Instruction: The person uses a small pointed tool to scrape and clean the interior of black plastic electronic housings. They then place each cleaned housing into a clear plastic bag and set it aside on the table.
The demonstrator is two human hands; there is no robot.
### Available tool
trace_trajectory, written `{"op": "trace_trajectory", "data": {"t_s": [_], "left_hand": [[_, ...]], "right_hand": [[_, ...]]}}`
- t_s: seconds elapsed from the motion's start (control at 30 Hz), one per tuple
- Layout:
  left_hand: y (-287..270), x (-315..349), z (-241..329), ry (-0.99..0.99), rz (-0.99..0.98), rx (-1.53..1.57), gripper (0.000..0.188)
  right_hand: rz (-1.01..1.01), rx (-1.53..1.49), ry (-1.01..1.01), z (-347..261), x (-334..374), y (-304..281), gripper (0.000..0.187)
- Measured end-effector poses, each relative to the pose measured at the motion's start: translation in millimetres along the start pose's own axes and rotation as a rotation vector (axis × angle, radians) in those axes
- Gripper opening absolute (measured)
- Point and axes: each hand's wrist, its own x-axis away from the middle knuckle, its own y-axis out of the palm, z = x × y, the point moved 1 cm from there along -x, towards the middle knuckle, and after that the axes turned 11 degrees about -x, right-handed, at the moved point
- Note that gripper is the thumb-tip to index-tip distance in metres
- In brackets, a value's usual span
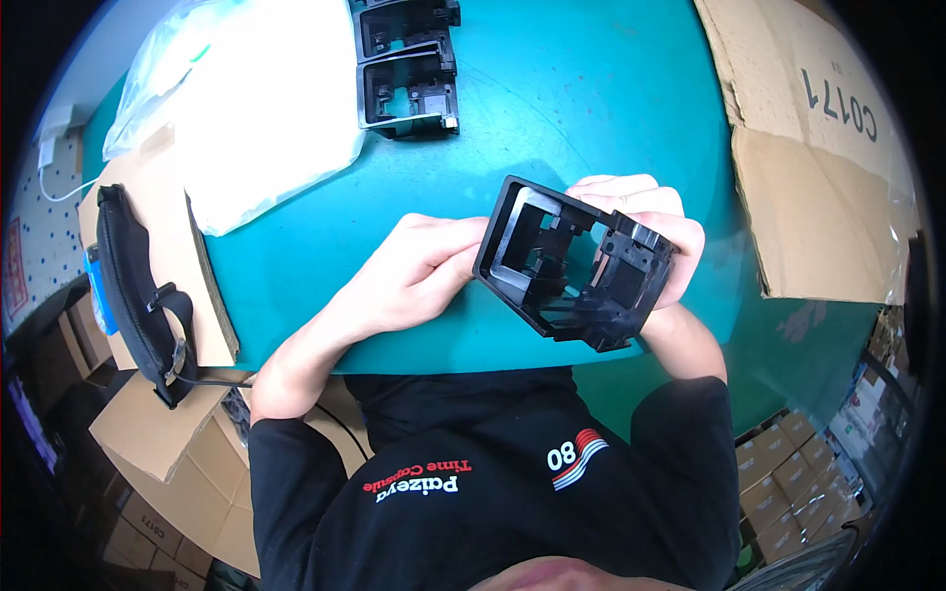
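R hand (658, 231) was clamped on blk plastic frame (562, 258), L hand (409, 276) met its left edge, couldn't tell if gripping, 2 similar frames (439, 77) sat on grn table (591, 98)

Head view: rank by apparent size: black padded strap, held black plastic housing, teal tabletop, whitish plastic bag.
1. Teal tabletop
2. Whitish plastic bag
3. Held black plastic housing
4. Black padded strap

The housing is raised toward the camera, so its real size against the strap is unsure.
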Motion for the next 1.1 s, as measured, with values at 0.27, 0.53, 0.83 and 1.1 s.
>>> {"op": "trace_trajectory", "data": {"t_s": [0.27,0.53,0.83,1.1], "left_hand": [[-23,-3,14,-0.046,0.046,-0.235,0.018],[-30,10,13,-0.080,0.442,-0.241,0.027],[-24,0,13,0.344,0.217,-0.444,0.076],[-21,-1,10,0.437,0.053,-0.531,0.063]], "right_hand": [[0.023,0.095,-0.037,-2,-4,-6,0.053],[-0.005,0.185,-0.050,-4,-8,-5,0.070],[-0.168,0.230,0.048,-11,-6,1,0.103],[-0.117,0.167,0.019,-6,-12,9,0.090]]}}
